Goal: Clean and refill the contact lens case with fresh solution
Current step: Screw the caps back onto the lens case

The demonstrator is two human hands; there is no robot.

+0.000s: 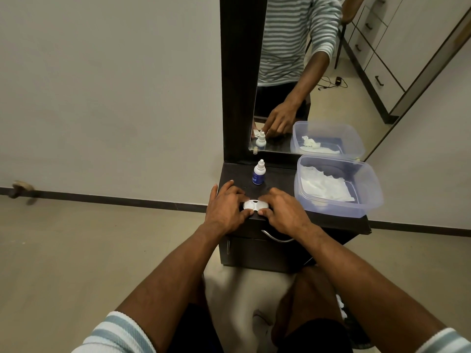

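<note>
Gripping the white contact lens case (255, 205) from both ends, the left hand (226, 210) and right hand (285, 212) hold it near the front edge of the dark desk (280, 174). On each hand the fingers are curled around one end of the case, thumbs at its near edge; only the middle of the case shows between them. Whether the caps are on, being twisted, or already off is hard to tell, since the fingers cover both wells.

The solution bottle (258, 172) stands upright just behind the hands, its cap on, apart from the case. To the right sits a clear plastic tub (367, 200) holding crumpled white tissue (325, 186). A mirror (331, 72) behind the desk reflects the bottle, the tub and a reaching hand.

Judging from this, the task looks to be at an early stage: the bottle is capped and not in hand, so refilling has not begun. Opening, emptying, wiping and refilling both wells probably remain, though the tissue in the tub may mean some wiping is done.
</note>
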